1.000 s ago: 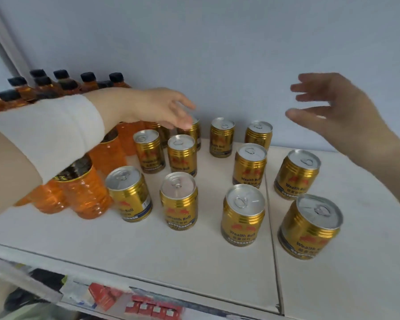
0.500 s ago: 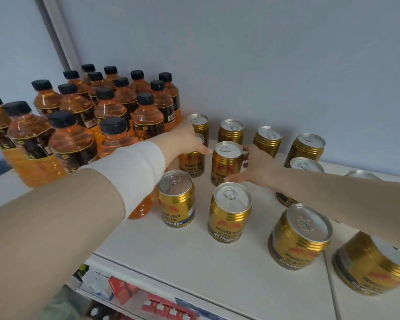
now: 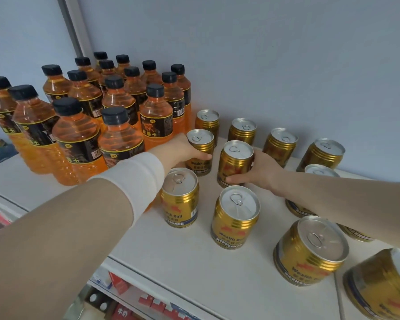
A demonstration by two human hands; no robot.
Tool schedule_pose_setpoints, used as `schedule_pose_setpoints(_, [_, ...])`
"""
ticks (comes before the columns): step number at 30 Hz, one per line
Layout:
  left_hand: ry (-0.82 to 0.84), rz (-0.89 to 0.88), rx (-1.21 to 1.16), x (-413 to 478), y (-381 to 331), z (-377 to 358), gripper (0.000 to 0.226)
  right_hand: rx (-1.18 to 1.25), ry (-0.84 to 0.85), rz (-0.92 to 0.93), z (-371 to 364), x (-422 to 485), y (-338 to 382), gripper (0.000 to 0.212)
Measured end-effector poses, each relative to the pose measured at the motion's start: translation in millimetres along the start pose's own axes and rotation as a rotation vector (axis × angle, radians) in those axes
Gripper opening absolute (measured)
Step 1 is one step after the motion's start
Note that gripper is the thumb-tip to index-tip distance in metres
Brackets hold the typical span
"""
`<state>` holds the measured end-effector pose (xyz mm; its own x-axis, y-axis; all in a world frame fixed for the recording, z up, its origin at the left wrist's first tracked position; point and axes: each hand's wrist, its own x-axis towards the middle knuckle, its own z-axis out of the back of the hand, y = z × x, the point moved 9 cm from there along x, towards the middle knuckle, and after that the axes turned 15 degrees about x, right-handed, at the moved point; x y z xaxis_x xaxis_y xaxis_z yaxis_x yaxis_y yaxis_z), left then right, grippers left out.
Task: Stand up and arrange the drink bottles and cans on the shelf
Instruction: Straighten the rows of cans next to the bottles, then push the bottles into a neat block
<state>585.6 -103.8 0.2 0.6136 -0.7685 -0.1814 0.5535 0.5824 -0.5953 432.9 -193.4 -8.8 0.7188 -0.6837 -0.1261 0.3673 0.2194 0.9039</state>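
Note:
Several gold drink cans stand upright on the white shelf. My left hand wraps around one gold can in the second row, next to the bottles. My right hand grips the neighbouring gold can from its right side. Two more cans stand in front of these. Several orange drink bottles with black caps stand upright in a block at the left.
More gold cans stand along the back wall and at the right, partly under my right forearm. The shelf's front edge runs diagonally below; a lower shelf holds red and white packets. A grey wall closes the back.
Both hands came down from above the cans and closed on two neighbouring cans in the second row. The view swung left, bringing the bottles into sight.

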Motion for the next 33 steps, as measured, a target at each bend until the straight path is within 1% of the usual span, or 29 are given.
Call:
schedule_pose_setpoints(5, [0.018, -0.037, 0.02, 1, -2, 0, 0.074, -0.011, 0.009, -0.008, 1, 3, -3, 0.081])
schedule_pose_setpoints(11, [0.147, -0.118, -0.04, -2, -14, -12, 0.066, 0.017, 0.025, -0.006, 5, -1, -6, 0.079])
schedule_pose_setpoints(16, [0.174, -0.119, -0.053, 0, -13, -15, 0.068, 0.005, 0.016, -0.051, 9, -2, -14, 0.085])
schedule_pose_setpoints(20, [0.193, -0.104, -0.079, 1, -11, -16, 0.071, 0.013, 0.017, -0.053, 10, -2, -15, 0.082])
schedule_pose_setpoints(28, [0.196, -0.094, -0.095, -1, -12, -17, 0.065, 0.011, -0.003, -0.104, 12, -2, -20, 0.091])
schedule_pose_setpoints(31, [0.183, -0.079, -0.069, -3, -14, -16, 0.066, -0.012, 0.008, -0.17, 12, -7, -25, 0.1])
schedule_pose_setpoints(33, [0.198, -0.047, -0.046, -6, -16, -15, 0.069, -0.047, -0.008, -0.182, 18, -12, -22, 0.106])
